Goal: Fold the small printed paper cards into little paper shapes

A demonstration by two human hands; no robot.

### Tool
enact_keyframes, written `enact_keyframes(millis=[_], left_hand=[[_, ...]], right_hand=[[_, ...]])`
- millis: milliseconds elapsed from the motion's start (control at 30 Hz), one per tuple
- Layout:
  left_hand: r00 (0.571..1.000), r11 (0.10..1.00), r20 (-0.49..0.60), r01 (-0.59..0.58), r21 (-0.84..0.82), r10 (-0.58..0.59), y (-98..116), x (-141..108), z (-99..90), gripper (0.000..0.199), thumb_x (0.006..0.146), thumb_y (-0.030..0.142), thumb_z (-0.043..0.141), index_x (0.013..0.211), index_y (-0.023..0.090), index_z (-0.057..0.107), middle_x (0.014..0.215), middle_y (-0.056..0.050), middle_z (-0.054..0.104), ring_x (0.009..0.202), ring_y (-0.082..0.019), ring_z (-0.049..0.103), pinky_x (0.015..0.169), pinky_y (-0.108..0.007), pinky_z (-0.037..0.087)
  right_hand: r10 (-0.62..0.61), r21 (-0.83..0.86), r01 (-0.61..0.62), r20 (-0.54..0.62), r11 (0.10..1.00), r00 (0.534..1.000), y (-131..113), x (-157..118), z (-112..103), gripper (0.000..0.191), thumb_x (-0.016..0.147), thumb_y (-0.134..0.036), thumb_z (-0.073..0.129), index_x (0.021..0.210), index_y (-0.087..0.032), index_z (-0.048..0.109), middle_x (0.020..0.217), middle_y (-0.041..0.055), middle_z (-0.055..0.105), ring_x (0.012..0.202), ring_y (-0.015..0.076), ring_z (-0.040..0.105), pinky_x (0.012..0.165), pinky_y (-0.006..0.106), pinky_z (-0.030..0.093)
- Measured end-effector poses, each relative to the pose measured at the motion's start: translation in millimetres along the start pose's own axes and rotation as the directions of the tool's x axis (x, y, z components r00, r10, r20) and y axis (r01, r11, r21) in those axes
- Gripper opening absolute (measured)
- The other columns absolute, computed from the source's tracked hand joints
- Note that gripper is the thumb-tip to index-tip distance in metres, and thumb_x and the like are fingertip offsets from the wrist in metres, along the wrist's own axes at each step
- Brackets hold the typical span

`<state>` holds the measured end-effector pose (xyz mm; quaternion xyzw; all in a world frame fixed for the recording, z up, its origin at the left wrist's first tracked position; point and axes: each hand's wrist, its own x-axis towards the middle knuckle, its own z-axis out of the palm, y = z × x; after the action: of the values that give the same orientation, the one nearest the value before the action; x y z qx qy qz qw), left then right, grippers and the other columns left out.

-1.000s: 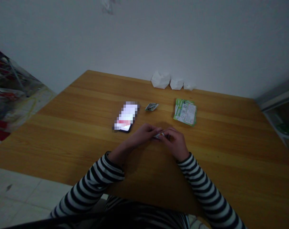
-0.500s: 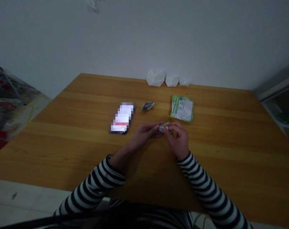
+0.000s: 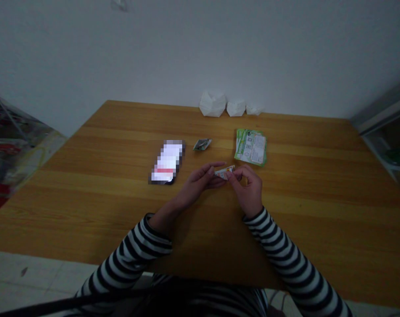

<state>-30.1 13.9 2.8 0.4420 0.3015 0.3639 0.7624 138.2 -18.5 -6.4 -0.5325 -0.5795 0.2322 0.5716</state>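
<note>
Between my hands is a small folded piece of printed paper (image 3: pixel 224 173), narrow and pointed toward the left, with white and orange marks. My left hand (image 3: pixel 200 181) pinches its pointed left end between thumb and fingers. On the right, my right hand (image 3: pixel 248 187) is closed on its wider end, thumb in front. Just beyond the hands lies a stack of green and white printed cards (image 3: pixel 251 147). A small dark folded paper piece (image 3: pixel 202 144) rests on the table left of that stack.
A phone with a lit, blurred screen (image 3: pixel 167 162) lies left of my hands on the wooden table (image 3: pixel 97 176). Three white folded paper shapes (image 3: pixel 213 105) stand in a row at the back edge, against the wall. Shelving (image 3: pixel 398 154) is at the far right.
The paper piece shows more of its printed side, now a longer pointed shape between my fingers. My right fingers have shifted slightly on its right end. The camera view has shifted a little.
</note>
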Motion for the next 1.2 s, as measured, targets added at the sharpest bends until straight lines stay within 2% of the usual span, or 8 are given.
enact_keyframes(millis=[133,267,333,500,733,900,1067,1200], left_hand=[[1.000,0.995,0.000,0.004,-0.095,-0.004,1.0,-0.3,0.0,0.043,0.093,0.043,0.058,0.128,0.017,0.056,0.110,-0.013,0.074,0.100,-0.022,0.071,0.101,-0.042,0.050],[0.999,0.982,0.015,0.052,-0.181,-0.050,5.0,-0.5,1.9,0.043,0.094,0.035,0.059,0.132,0.017,0.054,0.113,-0.013,0.073,0.098,-0.021,0.072,0.102,-0.043,0.049],[0.997,0.980,0.049,0.074,-0.185,-0.066,7.4,-1.4,0.6,0.043,0.093,0.026,0.061,0.134,0.018,0.053,0.121,-0.013,0.070,0.103,-0.021,0.071,0.104,-0.042,0.047],[0.988,0.988,0.140,0.083,-0.130,-0.065,10.3,-4.1,-6.1,0.047,0.093,0.020,0.061,0.139,0.021,0.051,0.138,-0.013,0.060,0.115,-0.021,0.065,0.109,-0.040,0.043],[0.964,0.971,0.249,0.141,-0.192,-0.091,11.1,-3.7,-7.6,0.060,0.085,0.008,0.067,0.141,0.019,0.049,0.130,-0.014,0.066,0.120,-0.021,0.062,0.111,-0.038,0.040],[0.966,0.959,0.235,0.159,-0.235,-0.103,11.9,-3.0,-3.8,0.062,0.081,0.002,0.066,0.139,0.017,0.051,0.132,-0.015,0.064,0.121,-0.021,0.062,0.111,-0.035,0.041],[0.977,0.942,0.125,0.202,-0.267,-0.174,10.1,0.0,-2.5,0.051,0.079,-0.001,0.065,0.127,0.013,0.063,0.129,-0.013,0.066,0.115,-0.018,0.065,0.106,-0.026,0.045],[0.956,0.941,0.099,0.291,-0.173,-0.277,8.8,2.2,-7.9,0.033,0.081,0.005,0.068,0.113,0.010,0.071,0.117,-0.012,0.072,0.105,-0.014,0.069,0.094,-0.018,0.051]], right_hand=[[-0.046,-0.078,0.048,0.017,0.996,0.999,-1.1,0.9,-3.6,0.021,0.088,-0.030,0.065,0.070,-0.021,0.059,0.069,-0.0010,0.054,0.065,0.0157,0.051,0.064,0.031,0.042],[-0.276,-0.285,0.269,0.017,0.920,0.961,-3.6,-1.9,-6.5,0.017,0.088,-0.029,0.068,0.074,-0.021,0.062,0.074,-0.0003,0.063,0.075,0.0180,0.059,0.079,0.037,0.041],[-0.333,-0.334,0.325,0.034,0.885,0.942,-4.7,-2.6,-7.6,0.014,0.088,-0.028,0.068,0.077,-0.021,0.063,0.078,0.0006,0.067,0.080,0.0194,0.061,0.082,0.039,0.039],[-0.223,-0.272,0.240,0.093,0.932,0.970,-3.7,3.0,-11.0,0.016,0.089,-0.029,0.067,0.075,-0.022,0.063,0.075,0.0001,0.065,0.075,0.0186,0.060,0.077,0.037,0.041],[-0.167,-0.153,0.198,0.193,0.968,0.967,-1.1,12.4,-19.1,0.015,0.086,-0.025,0.070,0.074,-0.021,0.063,0.075,0.0000,0.063,0.073,0.0174,0.058,0.073,0.034,0.043],[-0.187,-0.174,0.220,0.188,0.960,0.964,-1.8,11.9,-19.1,0.015,0.088,-0.024,0.068,0.074,-0.021,0.061,0.075,0.0004,0.061,0.074,0.0183,0.057,0.072,0.034,0.044],[-0.303,-0.314,0.318,0.096,0.895,0.948,0.2,5.4,-15.2,0.010,0.089,-0.023,0.065,0.079,-0.023,0.063,0.081,0.0026,0.066,0.082,0.0217,0.060,0.080,0.040,0.045],[-0.367,-0.307,0.367,0.060,0.878,0.928,1.2,3.3,-13.5,0.005,0.087,-0.022,0.067,0.084,-0.025,0.065,0.112,0.0056,0.069,0.110,0.0265,0.059,0.098,0.048,0.043]])
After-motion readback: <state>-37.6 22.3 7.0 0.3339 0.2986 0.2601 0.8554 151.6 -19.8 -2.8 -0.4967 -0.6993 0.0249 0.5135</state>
